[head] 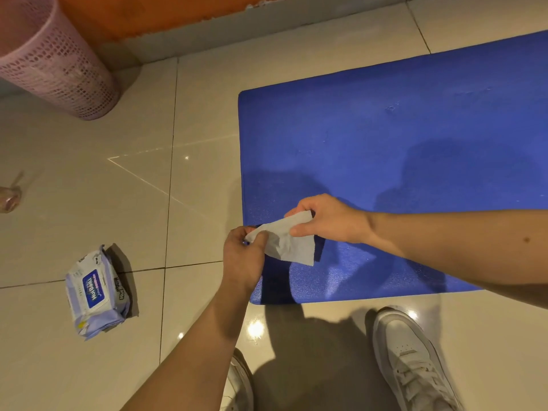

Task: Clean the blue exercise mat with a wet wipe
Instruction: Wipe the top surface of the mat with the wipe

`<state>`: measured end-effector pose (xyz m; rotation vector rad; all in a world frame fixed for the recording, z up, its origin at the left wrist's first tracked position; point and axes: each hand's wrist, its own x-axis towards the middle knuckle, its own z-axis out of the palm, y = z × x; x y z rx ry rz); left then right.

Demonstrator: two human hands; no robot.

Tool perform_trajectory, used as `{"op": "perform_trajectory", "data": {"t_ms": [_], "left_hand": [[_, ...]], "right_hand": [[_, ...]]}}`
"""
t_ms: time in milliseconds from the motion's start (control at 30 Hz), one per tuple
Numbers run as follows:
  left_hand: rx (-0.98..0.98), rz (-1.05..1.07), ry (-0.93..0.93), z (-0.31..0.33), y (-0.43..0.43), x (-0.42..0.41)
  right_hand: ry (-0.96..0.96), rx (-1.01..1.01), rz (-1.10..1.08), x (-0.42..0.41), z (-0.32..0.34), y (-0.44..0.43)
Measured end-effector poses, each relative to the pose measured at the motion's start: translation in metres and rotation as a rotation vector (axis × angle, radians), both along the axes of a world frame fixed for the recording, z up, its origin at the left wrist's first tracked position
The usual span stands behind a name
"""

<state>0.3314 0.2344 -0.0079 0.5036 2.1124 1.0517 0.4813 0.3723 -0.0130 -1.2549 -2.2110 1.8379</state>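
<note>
Both hands, the left hand [241, 256] and right hand [329, 219], pinch a wet wipe [292, 243] over the blue mat's [385, 129] near-left corner; spreading it flat before wiping should clean best.

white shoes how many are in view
2. One white shoe sits on the tiles at lower right, just off the blue mat's near edge. The second shoe is at the bottom edge beside the left forearm, only partly in view.

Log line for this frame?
left hand: pinches wet wipe | right hand: pinches wet wipe | wet wipe: over blue mat | wipe pack: on floor
</note>
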Motion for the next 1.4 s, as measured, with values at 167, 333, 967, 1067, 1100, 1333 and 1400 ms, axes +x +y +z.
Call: {"op": "perform_trajectory", "data": {"t_ms": [167, 333, 967, 1067, 1100, 1333, 1400], "left_hand": [[0.062, -0.073, 0.139, 0.001, 0.003, 0.01], [0.07, -0.161, 0.152, 0.003, 0.008, 0.022], [-0.272, -0.127, 0.245, -0.065, 0.075, -0.06], [-0.256, -0.063, 0.194, -0.075, 0.081, -0.069], [-0.238, -0.048, 0.176, -0.075, 0.081, -0.07], [-0.065, -0.032, 0.06, -0.09, 0.073, -0.076], [-0.019, -0.022, 0.025, -0.092, 0.073, -0.077]], "right_hand": [[-0.091, 0.169, -0.255, -0.012, -0.009, -0.006], [0.109, -0.417, -0.458, -0.023, -0.002, -0.021], [-0.441, 0.753, 0.465, -0.056, -0.073, 0.041], [-0.514, 0.802, 0.473, -0.058, -0.083, 0.033], [-0.518, 0.818, 0.456, -0.061, -0.085, 0.033], [-0.432, 0.904, 0.412, -0.096, -0.097, 0.05], [-0.336, 0.979, 0.501, -0.113, -0.1, 0.049]]}}
